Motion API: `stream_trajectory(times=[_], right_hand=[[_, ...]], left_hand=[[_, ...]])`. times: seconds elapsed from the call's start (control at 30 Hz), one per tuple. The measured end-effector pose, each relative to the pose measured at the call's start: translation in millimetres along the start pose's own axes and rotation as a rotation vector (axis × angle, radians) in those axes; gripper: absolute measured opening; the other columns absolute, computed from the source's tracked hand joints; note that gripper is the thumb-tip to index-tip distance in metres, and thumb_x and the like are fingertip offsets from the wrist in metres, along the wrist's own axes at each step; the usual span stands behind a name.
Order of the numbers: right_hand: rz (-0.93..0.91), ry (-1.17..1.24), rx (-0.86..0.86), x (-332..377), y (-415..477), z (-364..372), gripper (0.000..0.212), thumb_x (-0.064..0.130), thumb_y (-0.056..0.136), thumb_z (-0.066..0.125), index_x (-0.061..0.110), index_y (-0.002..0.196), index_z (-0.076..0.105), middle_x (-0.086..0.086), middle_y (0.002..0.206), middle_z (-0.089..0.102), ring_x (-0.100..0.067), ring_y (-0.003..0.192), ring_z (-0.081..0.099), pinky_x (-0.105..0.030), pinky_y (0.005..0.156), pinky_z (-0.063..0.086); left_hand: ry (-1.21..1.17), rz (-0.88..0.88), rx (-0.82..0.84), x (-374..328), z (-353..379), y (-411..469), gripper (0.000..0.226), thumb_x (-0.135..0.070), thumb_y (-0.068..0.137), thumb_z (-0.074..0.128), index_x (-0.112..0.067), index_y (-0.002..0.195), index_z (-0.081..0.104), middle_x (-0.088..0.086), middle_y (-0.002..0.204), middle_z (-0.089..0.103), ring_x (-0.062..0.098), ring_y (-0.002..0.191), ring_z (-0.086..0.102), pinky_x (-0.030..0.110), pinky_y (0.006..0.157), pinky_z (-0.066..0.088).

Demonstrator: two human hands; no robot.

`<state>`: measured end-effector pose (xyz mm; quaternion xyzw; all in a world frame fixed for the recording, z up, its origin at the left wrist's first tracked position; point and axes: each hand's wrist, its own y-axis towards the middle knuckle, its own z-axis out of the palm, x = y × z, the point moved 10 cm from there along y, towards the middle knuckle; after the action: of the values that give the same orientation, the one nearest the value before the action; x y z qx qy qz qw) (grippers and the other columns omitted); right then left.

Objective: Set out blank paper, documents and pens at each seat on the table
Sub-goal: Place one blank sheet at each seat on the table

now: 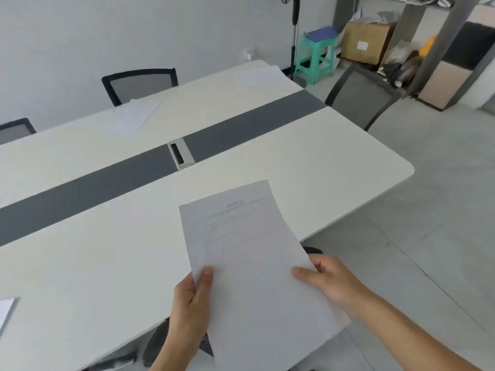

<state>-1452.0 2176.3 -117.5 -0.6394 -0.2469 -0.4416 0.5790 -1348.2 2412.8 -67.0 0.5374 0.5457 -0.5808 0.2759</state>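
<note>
printed document (pixel 246 253) held above the counter's (pixel 93 250) near edge at 6 o'clock. left hand (pixel 190 298) and right hand (pixel 329 279) pinch its lower sides, thumbs on top, fingers underneath. far sheet (pixel 134 116) lies at 11 o'clock, end sheet (pixel 257 76) at 12 o'clock, near sheet (pixel 5 311) at 8 o'clock. mesh chair (pixel 140 84) stands behind the far sheet; green stool (pixel 317 58) at 1 o'clock.

White table (pixel 308 162), grey strip (pixel 107 180), paper sheets (pixel 134 116)

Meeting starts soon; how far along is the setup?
Done: paper at the far seat, paper at the far corner, a sheet at near left. In hand: left hand and right hand hold a printed document above the table. Left: no pens visible.
</note>
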Motion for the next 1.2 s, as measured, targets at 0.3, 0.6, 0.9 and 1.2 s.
stream_trajectory(times=[0.3,0.6,0.9,1.2], right_hand=[[-0.155,-0.239,-0.122,64,106,-11,0.050,0.043,0.078,0.066,-0.007,0.085,0.060,-0.012,0.076,0.063,-0.021,0.068,0.058,-0.036,0.065,0.044],[-0.081,-0.388,-0.320,79,215,-65,0.029,0.022,0.089,0.060,-0.005,0.079,0.058,-0.011,0.074,0.060,-0.024,0.064,0.055,-0.031,0.061,0.040],[0.166,-0.737,-0.393,25,300,-76,0.028,0.030,0.089,0.057,0.002,0.084,0.058,-0.016,0.087,0.066,-0.036,0.079,0.062,-0.035,0.065,0.044],[0.265,-1.035,-0.345,19,301,-76,0.040,0.034,0.090,0.054,0.007,0.121,0.055,-0.011,0.107,0.062,-0.032,0.087,0.054,-0.033,0.073,0.042]], left_hand=[[0.014,-0.030,-0.011,0,-25,65,0.032,-0.026,0.101,0.044,-0.007,0.088,0.065,0.008,0.058,0.060,0.022,0.043,0.047,0.026,0.043,0.034],[0.021,-0.158,-0.031,36,-48,83,0.018,-0.020,0.097,0.053,-0.010,0.097,0.068,0.011,0.065,0.068,0.026,0.050,0.058,0.029,0.045,0.041],[0.032,-0.284,-0.128,58,-62,61,0.015,-0.013,0.095,0.054,-0.009,0.098,0.068,0.013,0.066,0.070,0.023,0.051,0.060,0.029,0.042,0.043],[0.030,-0.339,-0.189,68,-64,52,0.015,-0.013,0.096,0.054,-0.012,0.098,0.068,0.014,0.069,0.071,0.025,0.055,0.062,0.029,0.044,0.045]])
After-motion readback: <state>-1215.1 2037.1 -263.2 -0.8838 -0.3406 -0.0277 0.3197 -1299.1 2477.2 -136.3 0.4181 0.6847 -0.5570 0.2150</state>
